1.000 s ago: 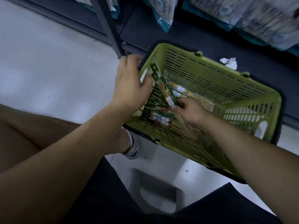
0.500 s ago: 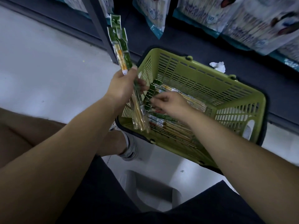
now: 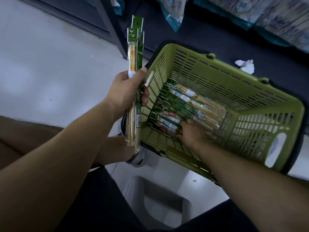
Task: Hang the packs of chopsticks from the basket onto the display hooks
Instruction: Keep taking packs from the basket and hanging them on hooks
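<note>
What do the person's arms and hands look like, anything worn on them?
No sleeves show: the left forearm and right forearm are bare to the frame edge. The left hand and right hand wear no gloves; no watch, band or ring is visible.

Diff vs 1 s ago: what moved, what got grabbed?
The left hand lifted its bundle of chopstick packs up from the rim of the green basket and holds it upright. The right hand stayed down among the loose packs; whether it grips one is unclear. Basket and crumpled paper unmoved.
</note>
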`<action>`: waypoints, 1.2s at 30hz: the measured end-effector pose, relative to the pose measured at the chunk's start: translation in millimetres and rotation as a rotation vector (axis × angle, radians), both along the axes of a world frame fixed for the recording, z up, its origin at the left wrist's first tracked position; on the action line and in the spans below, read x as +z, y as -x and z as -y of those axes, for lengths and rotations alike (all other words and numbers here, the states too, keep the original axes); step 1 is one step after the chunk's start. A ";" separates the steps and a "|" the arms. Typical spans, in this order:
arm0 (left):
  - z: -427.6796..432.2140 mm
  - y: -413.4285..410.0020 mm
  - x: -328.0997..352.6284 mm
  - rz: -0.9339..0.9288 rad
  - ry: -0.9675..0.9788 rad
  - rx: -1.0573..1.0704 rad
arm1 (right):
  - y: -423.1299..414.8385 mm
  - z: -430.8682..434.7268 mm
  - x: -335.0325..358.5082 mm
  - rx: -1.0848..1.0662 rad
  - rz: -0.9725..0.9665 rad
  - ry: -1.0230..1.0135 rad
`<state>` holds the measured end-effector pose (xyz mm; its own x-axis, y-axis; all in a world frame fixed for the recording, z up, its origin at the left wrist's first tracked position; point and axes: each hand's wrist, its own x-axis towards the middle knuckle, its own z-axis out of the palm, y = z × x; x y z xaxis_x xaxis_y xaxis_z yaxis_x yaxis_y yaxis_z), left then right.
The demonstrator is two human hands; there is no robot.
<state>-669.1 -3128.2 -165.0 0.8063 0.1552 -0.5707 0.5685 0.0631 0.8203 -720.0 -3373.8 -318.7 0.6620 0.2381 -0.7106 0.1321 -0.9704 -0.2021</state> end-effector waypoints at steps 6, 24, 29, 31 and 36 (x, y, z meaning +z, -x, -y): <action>0.6 -1.2 0.4 -0.002 -0.013 -0.014 | -3.8 3.9 -7.7 0.017 0.005 0.015; 23.8 9.1 4.8 -0.004 -0.140 -0.116 | -58.0 -58.3 141.2 -0.662 0.156 -0.868; 31.8 7.7 14.9 -0.064 0.075 -0.007 | -49.9 -80.5 176.9 -0.629 0.167 -0.956; 31.5 8.3 19.7 -0.060 0.146 0.013 | -47.6 -82.1 181.0 -0.536 0.129 -0.957; 26.6 9.4 20.3 -0.049 -0.032 -0.016 | -50.1 -78.2 180.9 -0.568 0.024 -0.994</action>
<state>-678.5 -3154.8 -144.7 0.7800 0.1611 -0.6047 0.6089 0.0278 0.7928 -669.9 -3295.6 -137.8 0.8644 0.3501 -0.3608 -0.2599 -0.3033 -0.9168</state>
